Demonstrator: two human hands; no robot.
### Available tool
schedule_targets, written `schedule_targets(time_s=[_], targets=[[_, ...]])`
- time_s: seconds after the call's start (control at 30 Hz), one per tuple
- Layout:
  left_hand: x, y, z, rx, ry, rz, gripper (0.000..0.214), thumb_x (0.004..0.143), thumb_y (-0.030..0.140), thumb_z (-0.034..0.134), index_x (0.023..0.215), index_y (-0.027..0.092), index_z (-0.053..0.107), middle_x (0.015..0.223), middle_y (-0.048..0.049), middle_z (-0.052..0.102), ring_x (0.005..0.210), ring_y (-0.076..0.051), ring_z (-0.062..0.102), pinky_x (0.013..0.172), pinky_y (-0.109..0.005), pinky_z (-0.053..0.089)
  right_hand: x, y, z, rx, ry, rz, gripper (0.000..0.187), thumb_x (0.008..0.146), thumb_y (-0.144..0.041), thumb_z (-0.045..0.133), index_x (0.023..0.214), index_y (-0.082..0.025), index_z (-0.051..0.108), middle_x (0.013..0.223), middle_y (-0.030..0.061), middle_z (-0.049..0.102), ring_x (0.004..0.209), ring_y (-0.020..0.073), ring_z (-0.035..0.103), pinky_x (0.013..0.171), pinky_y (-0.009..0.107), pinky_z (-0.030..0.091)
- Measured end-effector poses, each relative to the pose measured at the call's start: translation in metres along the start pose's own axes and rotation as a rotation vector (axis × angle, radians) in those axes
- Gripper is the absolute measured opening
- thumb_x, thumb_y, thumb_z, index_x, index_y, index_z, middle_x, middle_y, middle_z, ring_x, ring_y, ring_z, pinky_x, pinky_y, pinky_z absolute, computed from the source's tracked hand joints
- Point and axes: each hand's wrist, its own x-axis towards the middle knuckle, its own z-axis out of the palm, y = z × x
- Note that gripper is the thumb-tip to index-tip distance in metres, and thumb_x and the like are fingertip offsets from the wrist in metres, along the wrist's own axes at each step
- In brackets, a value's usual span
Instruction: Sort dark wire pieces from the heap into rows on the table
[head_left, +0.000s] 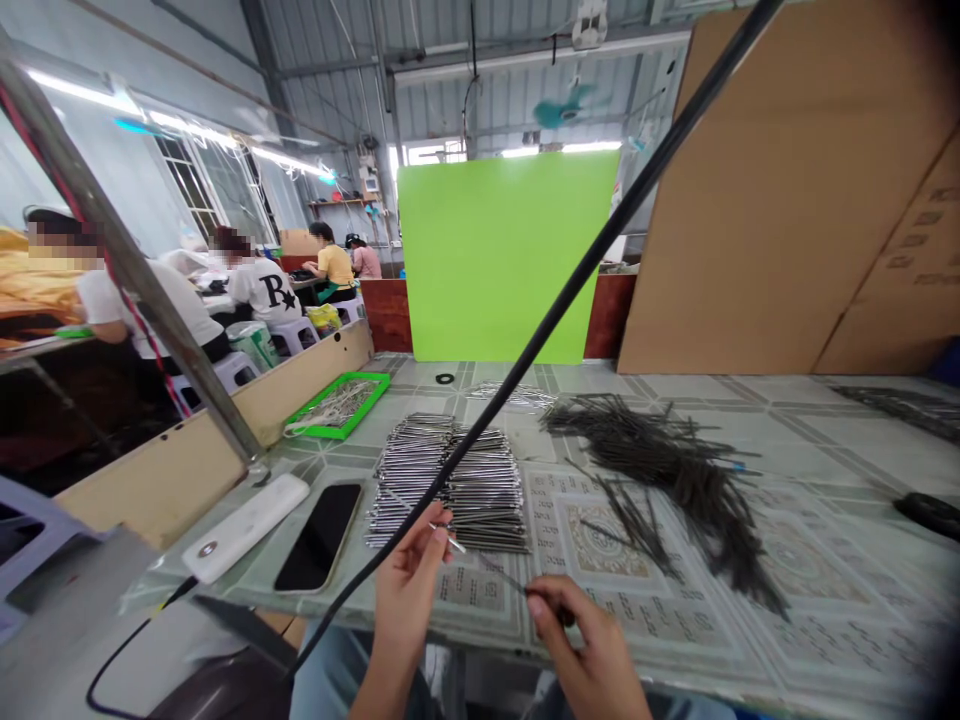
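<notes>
Between the fingertips of my left hand (pixel 416 560) is a short thin silver metal rod (pixel 456 545). My right hand (pixel 574 630) pinches a thin dark strip (pixel 510 578) that slants up and left toward the left hand; a gap separates it from the silver rod. Just beyond my left hand lie two neat stacks of silver rods (pixel 487 480), side by side. To the right is a loose heap of dark thin strips (pixel 645 440), with a smaller bunch of dark strips (pixel 637 525) spread nearer to me.
A black phone (pixel 319 535) and a white power bank (pixel 246 528) lie at left. Behind them sits a green tray (pixel 349 420) of small parts. A black cable (pixel 562 300) crosses the view diagonally. A green board (pixel 510 260) and cardboard (pixel 765 200) stand behind. Several people sit at left.
</notes>
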Motion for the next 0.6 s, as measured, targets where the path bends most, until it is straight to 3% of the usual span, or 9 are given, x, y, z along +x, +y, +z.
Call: schedule_targets(time_s=[0.6], targets=[[-0.0019, 0.0006, -0.0009, 0.051, -0.033, 0.042, 0.043, 0.059, 0.044, 0.076, 0.090, 0.015, 0.070, 0.082, -0.0078, 0.071, 0.057, -0.012, 0.059, 0.054, -0.023, 0.050, -0.0027, 0.0008, 0.0066, 0.035, -0.037, 0.035, 0.027, 0.086, -0.041, 0.048, 0.081, -0.020, 0.064, 0.062, 0.0018, 0.061, 0.057, 0.0134, 0.055, 0.057, 0.020, 0.046]])
